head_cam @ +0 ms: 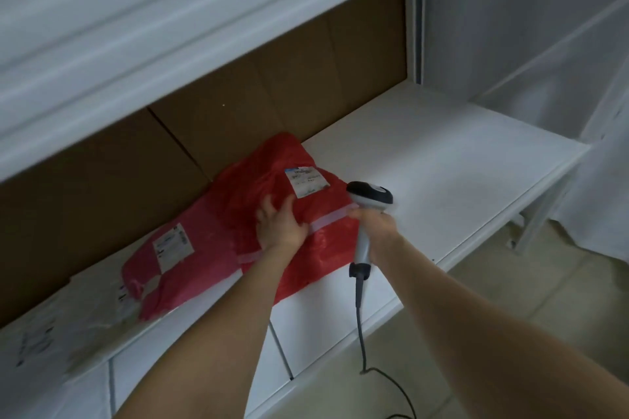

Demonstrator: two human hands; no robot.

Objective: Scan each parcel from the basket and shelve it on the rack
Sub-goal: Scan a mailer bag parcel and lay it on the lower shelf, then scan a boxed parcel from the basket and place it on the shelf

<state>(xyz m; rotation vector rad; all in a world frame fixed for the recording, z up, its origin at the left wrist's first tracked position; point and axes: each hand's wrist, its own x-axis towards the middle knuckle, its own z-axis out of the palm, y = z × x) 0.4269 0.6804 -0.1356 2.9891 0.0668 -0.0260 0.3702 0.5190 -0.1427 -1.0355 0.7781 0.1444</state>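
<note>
A red plastic parcel (pixel 306 180) with a white label lies on the white rack shelf (pixel 442 173), leaning against brown cardboard at the back. My left hand (pixel 280 226) presses flat on the parcel's top, fingers spread. Partly under it to the left lies a pink parcel (pixel 190 258) with its own label. My right hand (pixel 376 231) grips the handle of a white and black barcode scanner (pixel 369 197), whose head sits beside the red parcel's right edge. The scanner's cable hangs down toward the floor.
A white or clear bagged parcel (pixel 61 326) lies at the shelf's left end. An upper shelf (pixel 170 44) overhangs closely. The shelf to the right of the scanner is bare. Tiled floor (pixel 510 299) and a white drape show at the right.
</note>
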